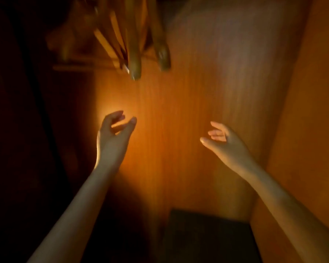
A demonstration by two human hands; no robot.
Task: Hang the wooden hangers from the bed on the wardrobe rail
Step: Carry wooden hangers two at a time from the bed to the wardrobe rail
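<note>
Several wooden hangers (135, 52) hang blurred at the top centre inside a dim wardrobe; the rail itself is out of frame. My left hand (115, 133) is raised well below them, fingers loosely curled, holding nothing. My right hand (223, 141) is raised to the right at about the same height, fingers relaxed and empty. Both hands are apart from the hangers.
The wardrobe's wooden back panel (179, 139) fills the middle, lit orange. A side wall (302, 111) stands at the right. A dark box-like object (207, 236) sits on the wardrobe floor at the bottom centre. The left side is in darkness.
</note>
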